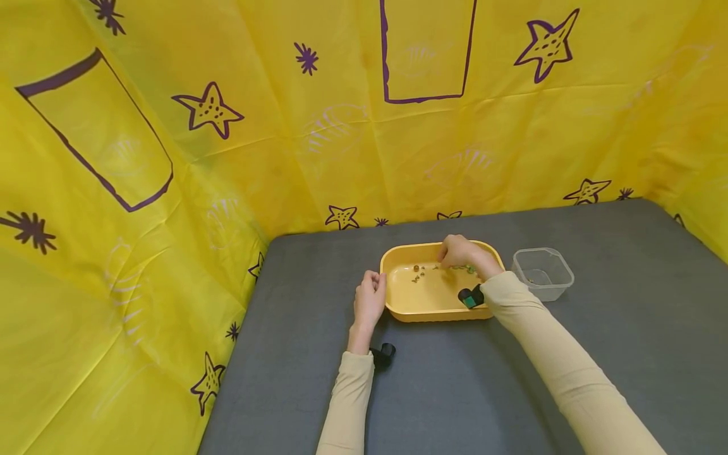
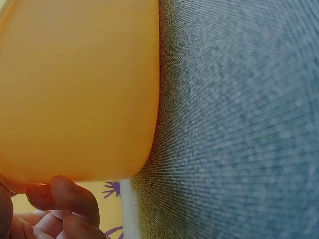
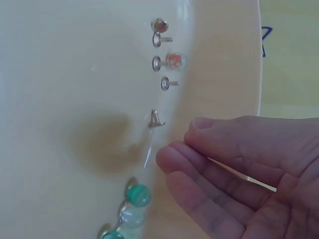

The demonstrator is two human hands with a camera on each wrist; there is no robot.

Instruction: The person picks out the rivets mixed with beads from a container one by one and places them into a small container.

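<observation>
Metal studs (image 3: 155,118) and glass marbles (image 3: 139,195) are contained in the yellow tray (image 1: 426,313), whose end rim is pinched by the left hand (image 1: 370,299). The right hand (image 1: 461,253) is held near one stud, fingers loosely bent (nothing visibly gripped). A clear container (image 1: 554,292) is placed beside the tray.

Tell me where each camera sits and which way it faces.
Head: worn on the head, facing forward-down at the tray and table; left hand, right hand and sleeves show.
Left wrist: worn there, facing the tray's outer side; left fingers show.
Right wrist: worn there, facing the tray's inside and small metal pieces; right hand shows.
Head and right wrist share the right hand over the tray's inside.
</observation>
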